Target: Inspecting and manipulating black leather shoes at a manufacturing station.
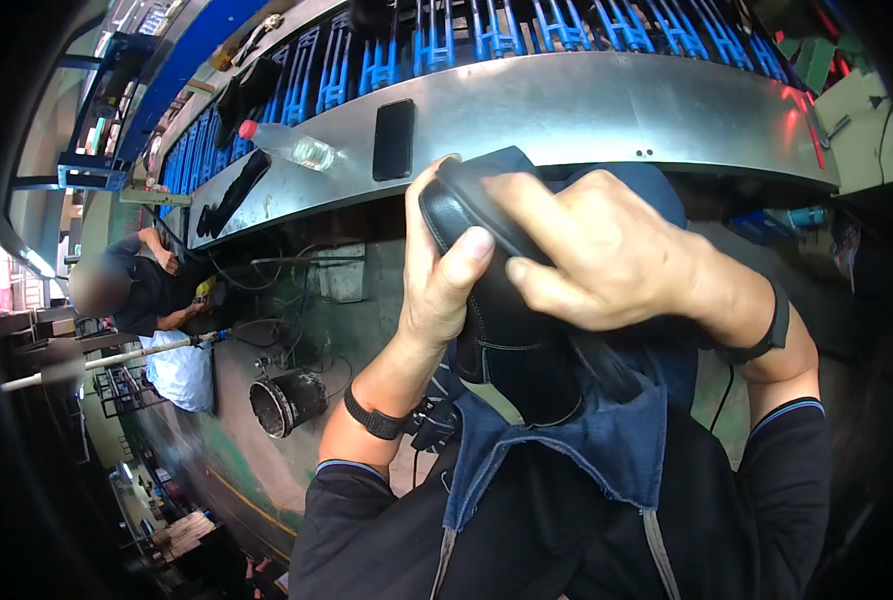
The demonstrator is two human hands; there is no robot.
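A black leather shoe [524, 350] with pale stitching is held up in front of my chest, above a blue denim apron [617, 450]. My left hand [439, 270] wraps round its left side, with the thumb pressed on the leather and the other fingers mostly hidden behind. From the right, my right hand [607, 250] reaches over the shoe with bent fingers. Its index fingertip touches the raised end, slightly blurred, and its thumb lies a little lower against the shoe. Whether a small thing sits between those fingers is hidden.
Beyond my hands runs a metal bench [567, 110] carrying a black phone [395, 140] and a clear bottle [292, 147] lying on its side. Blue-pronged racks [497, 35] line its far side. On the floor at left are a dark bucket [289, 402] and another person [147, 280].
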